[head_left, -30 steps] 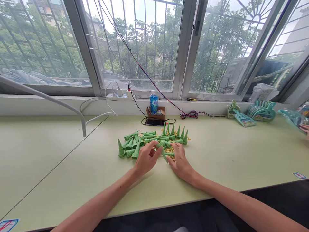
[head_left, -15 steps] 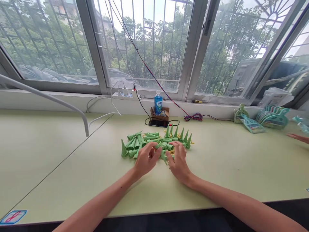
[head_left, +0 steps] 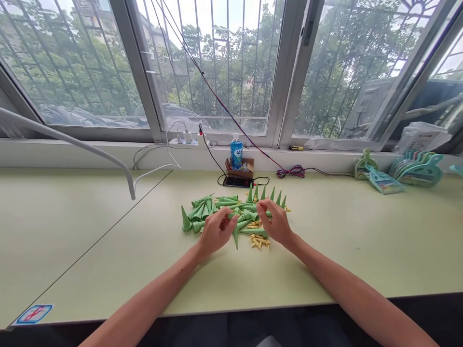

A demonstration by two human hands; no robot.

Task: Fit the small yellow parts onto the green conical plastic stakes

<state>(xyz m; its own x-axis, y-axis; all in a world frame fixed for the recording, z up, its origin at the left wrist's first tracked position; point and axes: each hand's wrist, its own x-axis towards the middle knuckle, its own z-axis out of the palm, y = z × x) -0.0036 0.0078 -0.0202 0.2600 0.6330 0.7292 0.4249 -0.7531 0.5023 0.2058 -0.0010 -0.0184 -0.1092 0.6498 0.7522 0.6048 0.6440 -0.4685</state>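
Note:
My left hand is closed on a green plastic cone spike, whose narrow tip points down toward me. Beside it, over the right part of the pile, my right hand has its thumb and fingers drawn together; whatever they pinch is hidden. A heap of green cone spikes lies between and behind both hands. Behind my right hand several spikes stand upright in a row, and one more upright spike is at the left end. Small yellow plastic pieces lie between my hands.
At the back stands a blue bottle in a small carton, behind a dark phone with a cable. A coiled cable is right of it. Small dustpan sets sit at far right. A white tube reaches in from the left.
My right hand has moved right and up, away from my left hand, uncovering the yellow pieces. The held cone's tip has swung left and now points more straight down. Another person's hand has left the right edge.

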